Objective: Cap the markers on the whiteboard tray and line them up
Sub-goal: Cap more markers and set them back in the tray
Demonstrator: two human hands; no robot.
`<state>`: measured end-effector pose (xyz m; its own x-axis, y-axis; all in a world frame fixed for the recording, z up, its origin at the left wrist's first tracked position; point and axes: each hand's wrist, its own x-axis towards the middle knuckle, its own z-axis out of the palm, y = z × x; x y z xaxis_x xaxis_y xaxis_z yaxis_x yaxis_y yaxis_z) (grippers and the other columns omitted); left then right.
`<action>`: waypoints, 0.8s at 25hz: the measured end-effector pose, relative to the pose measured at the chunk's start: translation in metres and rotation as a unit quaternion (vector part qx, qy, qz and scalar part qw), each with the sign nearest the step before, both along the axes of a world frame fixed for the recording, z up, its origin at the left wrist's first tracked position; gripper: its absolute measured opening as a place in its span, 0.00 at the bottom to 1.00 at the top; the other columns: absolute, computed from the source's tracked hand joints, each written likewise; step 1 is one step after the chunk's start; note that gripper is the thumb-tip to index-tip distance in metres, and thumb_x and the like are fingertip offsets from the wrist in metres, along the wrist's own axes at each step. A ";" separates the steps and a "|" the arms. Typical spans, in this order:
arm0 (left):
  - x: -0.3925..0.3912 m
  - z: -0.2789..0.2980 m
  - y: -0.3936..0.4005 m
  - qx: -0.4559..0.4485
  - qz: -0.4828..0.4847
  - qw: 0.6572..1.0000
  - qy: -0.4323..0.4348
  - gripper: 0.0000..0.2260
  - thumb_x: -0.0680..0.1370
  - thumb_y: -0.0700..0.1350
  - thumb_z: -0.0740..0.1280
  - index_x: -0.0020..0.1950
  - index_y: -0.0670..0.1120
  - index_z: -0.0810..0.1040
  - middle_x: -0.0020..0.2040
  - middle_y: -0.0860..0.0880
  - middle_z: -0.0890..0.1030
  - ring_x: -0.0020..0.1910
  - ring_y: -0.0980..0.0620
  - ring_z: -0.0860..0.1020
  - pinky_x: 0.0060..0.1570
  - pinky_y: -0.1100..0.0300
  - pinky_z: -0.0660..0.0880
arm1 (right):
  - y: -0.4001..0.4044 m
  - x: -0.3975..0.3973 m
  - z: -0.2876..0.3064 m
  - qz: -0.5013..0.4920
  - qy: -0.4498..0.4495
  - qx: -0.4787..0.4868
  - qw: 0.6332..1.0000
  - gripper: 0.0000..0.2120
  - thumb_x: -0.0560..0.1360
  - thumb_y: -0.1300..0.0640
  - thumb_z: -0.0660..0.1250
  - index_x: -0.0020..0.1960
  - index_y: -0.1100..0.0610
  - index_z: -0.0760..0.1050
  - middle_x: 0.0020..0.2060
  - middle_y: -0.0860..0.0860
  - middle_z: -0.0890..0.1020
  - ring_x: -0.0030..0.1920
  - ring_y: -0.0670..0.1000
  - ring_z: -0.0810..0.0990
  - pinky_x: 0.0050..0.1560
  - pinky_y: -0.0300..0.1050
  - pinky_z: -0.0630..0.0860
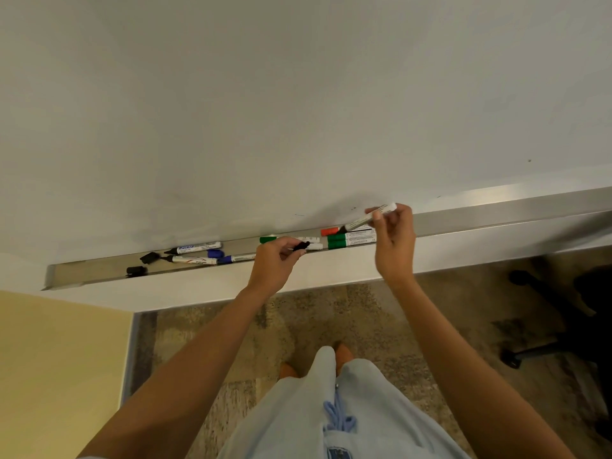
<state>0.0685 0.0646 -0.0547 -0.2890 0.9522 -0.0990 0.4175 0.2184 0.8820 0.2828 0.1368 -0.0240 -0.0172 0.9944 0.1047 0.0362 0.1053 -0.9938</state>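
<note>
The right hand [394,233] is raised just above the tray [99,276], its fingers pinching an uncapped marker [369,218] by the white barrel. That marker is tilted, its dark tip pointing down and left toward the tray, its blunt end up and right past the fingertips. The left hand [276,258] sits to the left and a little nearer, fingers curled round a black cap [302,245] whose end pokes out to the right. Cap and marker tip are apart, with the tip higher and to the right of the cap.

The tray runs along the bottom edge of the whiteboard [298,94]. Just under the right hand lie two green markers [351,241], capped, side by side, with a red marker [331,231] behind them against the board. Between the hands another green marker [270,239] lies near the board, partly hidden by the left hand. Farther left lie two uncapped black markers [192,255], a blue cap [215,253] and a blue marker [238,258] in a loose scatter. At the tray's left end two loose black caps [142,264] lie well apart from the hands.

Below, there is speckled floor [314,309] and a dark chair base [546,326] at the right.
</note>
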 end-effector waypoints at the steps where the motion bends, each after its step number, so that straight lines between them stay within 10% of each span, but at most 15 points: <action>1: 0.001 0.000 -0.001 0.001 0.001 1.000 -0.023 0.09 0.74 0.39 0.72 0.54 0.46 0.83 0.41 0.53 0.84 0.39 0.59 0.82 0.44 0.67 0.79 | -0.005 -0.009 -0.002 0.003 0.027 -0.017 0.999 0.07 0.81 0.54 0.61 0.57 0.54 0.68 0.50 0.53 0.82 0.51 0.49 0.82 0.54 0.43 0.79; 20: -0.007 0.006 -0.008 -0.018 0.039 0.997 -0.058 0.12 0.73 0.41 0.74 0.56 0.45 0.84 0.50 0.51 0.86 0.46 0.60 0.83 0.51 0.68 0.78 | -0.035 -0.042 -0.012 0.090 -0.022 -0.077 0.993 0.08 0.75 0.58 0.70 0.52 0.55 0.74 0.47 0.51 0.84 0.50 0.49 0.83 0.50 0.45 0.81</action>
